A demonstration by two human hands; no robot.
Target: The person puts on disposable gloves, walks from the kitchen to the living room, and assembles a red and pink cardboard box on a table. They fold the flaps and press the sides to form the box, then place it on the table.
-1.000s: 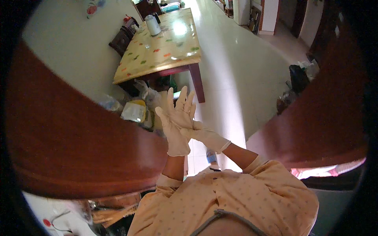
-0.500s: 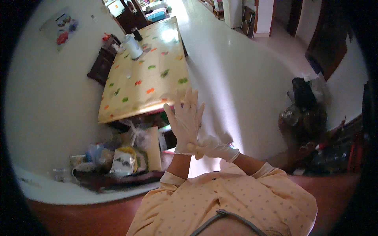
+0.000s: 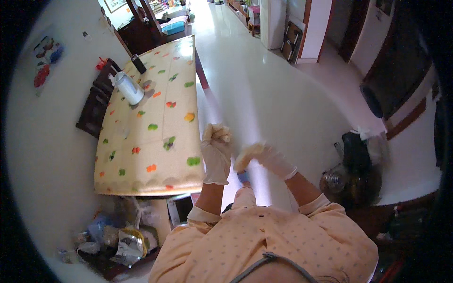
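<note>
— What's the room like?
— A glossy white floor point(image 3: 278, 99); at left, a table point(image 3: 151, 137) under a spotted cloth, with a white jug point(image 3: 128, 87) far along it.
— And the hands?
— Both wear pale gloves. The left hand point(image 3: 216, 153) has its fingers curled shut, empty; the right hand point(image 3: 262, 155), just beside it, likewise.

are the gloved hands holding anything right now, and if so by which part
Nothing separate shows in either. The left hand and right hand are curled in white gloves, apart, above the floor beside the table.

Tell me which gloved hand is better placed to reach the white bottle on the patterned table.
Left, probably. The left hand is raised right by the table edge, on the white bottle's side; the right hand sits farther over the floor.
</note>
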